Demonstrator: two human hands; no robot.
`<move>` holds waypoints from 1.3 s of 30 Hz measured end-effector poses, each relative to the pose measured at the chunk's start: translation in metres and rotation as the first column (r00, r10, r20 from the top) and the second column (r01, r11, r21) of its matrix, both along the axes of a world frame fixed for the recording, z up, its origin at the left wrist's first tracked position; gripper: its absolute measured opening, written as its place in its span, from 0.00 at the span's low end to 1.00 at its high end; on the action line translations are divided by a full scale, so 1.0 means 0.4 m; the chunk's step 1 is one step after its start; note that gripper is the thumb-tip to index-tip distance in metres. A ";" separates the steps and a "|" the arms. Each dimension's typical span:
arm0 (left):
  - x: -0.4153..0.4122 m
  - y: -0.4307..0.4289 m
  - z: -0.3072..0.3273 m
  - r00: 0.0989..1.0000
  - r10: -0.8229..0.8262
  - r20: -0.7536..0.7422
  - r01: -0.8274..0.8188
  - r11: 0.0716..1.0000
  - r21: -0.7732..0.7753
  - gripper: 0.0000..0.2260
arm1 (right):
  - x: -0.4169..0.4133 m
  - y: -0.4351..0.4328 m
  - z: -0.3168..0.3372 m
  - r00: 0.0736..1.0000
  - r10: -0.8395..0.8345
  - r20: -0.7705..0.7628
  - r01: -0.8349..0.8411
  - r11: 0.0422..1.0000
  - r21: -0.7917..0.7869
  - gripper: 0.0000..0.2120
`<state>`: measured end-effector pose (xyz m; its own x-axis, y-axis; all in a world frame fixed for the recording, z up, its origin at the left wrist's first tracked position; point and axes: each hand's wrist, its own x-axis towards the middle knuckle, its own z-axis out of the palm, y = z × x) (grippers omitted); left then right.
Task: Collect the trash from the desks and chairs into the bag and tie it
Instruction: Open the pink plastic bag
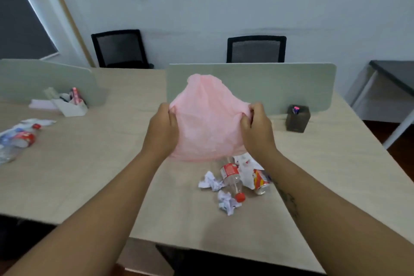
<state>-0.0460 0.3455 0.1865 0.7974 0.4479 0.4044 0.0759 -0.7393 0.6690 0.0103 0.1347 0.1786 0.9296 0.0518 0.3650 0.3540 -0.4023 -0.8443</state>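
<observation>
Both hands, left (161,127) and right (257,126), pinch thin, crinkled pink plastic bag (207,119) above crumpled paper (210,180).

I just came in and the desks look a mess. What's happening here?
A person is clearing trash. Both hands, left hand and right hand, hold a pink bag up over the desk, gripping its two sides. Nothing looks collected yet: a plastic bottle, a can and crumpled paper lie just below the bag, and more bottles lie on the desk to the left.
</observation>
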 end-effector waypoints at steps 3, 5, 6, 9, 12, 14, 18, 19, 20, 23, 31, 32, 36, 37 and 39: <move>-0.058 0.212 -0.058 0.993 0.016 -0.115 -0.009 0.998 0.062 0.11 | -0.066 0.206 -0.076 0.997 0.003 -0.075 -0.001 1.000 0.028 0.03; -0.096 0.325 -0.101 0.981 0.032 -0.189 -0.017 0.996 0.083 0.12 | -0.103 0.312 -0.129 0.993 0.021 -0.113 -0.023 1.000 -0.014 0.05; -0.116 0.377 -0.125 0.975 0.037 -0.220 -0.017 0.996 0.091 0.12 | -0.120 0.356 -0.159 0.991 0.023 -0.134 -0.029 0.999 -0.042 0.05; -0.159 0.501 -0.197 0.949 0.062 -0.310 -0.030 0.994 0.105 0.13 | -0.149 0.458 -0.245 0.983 0.008 -0.181 -0.029 0.993 -0.113 0.05; -0.179 0.593 -0.270 0.895 0.048 -0.443 -0.028 0.998 0.052 0.15 | -0.163 0.534 -0.341 0.963 0.008 -0.268 -0.067 0.975 -0.212 0.05; -0.197 0.628 -0.320 0.825 0.075 -0.560 -0.038 0.996 0.077 0.28 | -0.170 0.574 -0.407 0.927 0.004 -0.375 -0.111 0.959 -0.262 0.04; -0.269 0.638 -0.442 0.730 0.003 -0.684 0.340 0.866 0.367 0.44 | -0.160 0.645 -0.492 0.851 -0.006 -0.526 -0.111 0.976 -0.190 0.04; -0.280 0.646 -0.479 0.708 -0.057 -0.703 0.454 0.800 0.392 0.44 | -0.151 0.661 -0.503 0.840 -0.002 -0.542 -0.113 0.977 -0.179 0.04; -0.285 0.659 -0.516 0.704 -0.111 -0.701 0.537 0.730 0.424 0.40 | -0.140 0.676 -0.511 0.833 0.003 -0.553 -0.122 0.976 -0.179 0.04; -0.271 0.703 -0.579 0.731 -0.251 -0.635 0.599 0.681 0.421 0.18 | -0.116 0.693 -0.535 0.830 -0.007 -0.558 -0.155 0.958 -0.241 0.05; -0.118 0.691 -0.488 0.829 -0.238 -0.506 0.304 0.951 0.050 0.02 | -0.124 0.710 -0.540 0.831 0.107 -0.546 -0.442 0.723 -0.531 0.46; -0.100 0.680 -0.468 0.824 -0.266 -0.499 0.286 0.958 -0.039 0.04 | -0.126 0.717 -0.547 0.821 0.095 -0.563 -0.464 0.686 -0.561 0.41; -0.047 0.681 -0.415 0.871 -0.273 -0.408 0.227 0.961 -0.157 0.07 | -0.116 0.763 -0.523 0.853 -0.234 -0.467 -0.112 0.792 -0.601 0.17; -0.030 0.698 -0.404 0.893 -0.230 -0.387 0.194 0.972 -0.130 0.06 | -0.109 0.767 -0.505 0.823 -0.338 -0.456 -0.008 0.796 -0.605 0.16; 0.008 0.748 -0.380 0.937 -0.121 -0.328 0.091 0.990 -0.107 0.03 | -0.095 0.756 -0.474 0.749 -0.500 -0.435 0.171 0.779 -0.603 0.14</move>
<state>-0.0427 0.6447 0.0344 0.9242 0.3754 0.0704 0.2300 -0.6940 0.6823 -0.0278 0.4370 -0.0111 0.9387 -0.2872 -0.1908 -0.3444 -0.8089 -0.4766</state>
